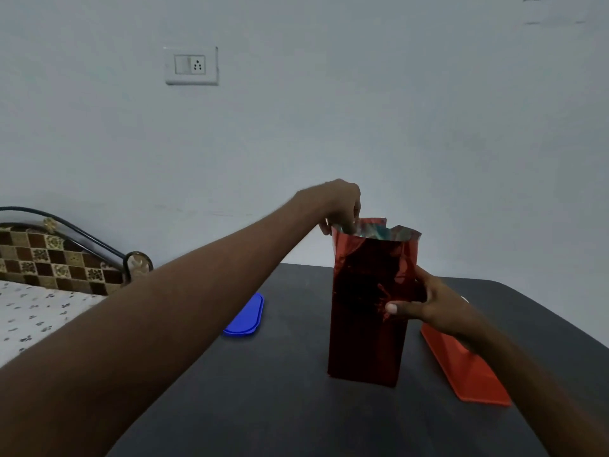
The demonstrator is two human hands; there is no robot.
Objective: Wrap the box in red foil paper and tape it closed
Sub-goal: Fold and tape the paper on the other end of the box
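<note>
Box (369, 308) stands upright on the dark table (280, 407), already sleeved in red foil (379, 239). Right hand (428, 305) grips its side; further back, left hand (342, 206) pinches the foil's open top edge.

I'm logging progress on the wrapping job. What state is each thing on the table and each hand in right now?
box in red foil: standing upright on the table, sides wrapped, top foil open and unfolded.
left hand: pinches the foil's top edge.
right hand: holds the wrapped side, thumb across the front.
blue lid: lying flat, untouched.
orange-red lid: lying flat behind the right wrist.
</note>
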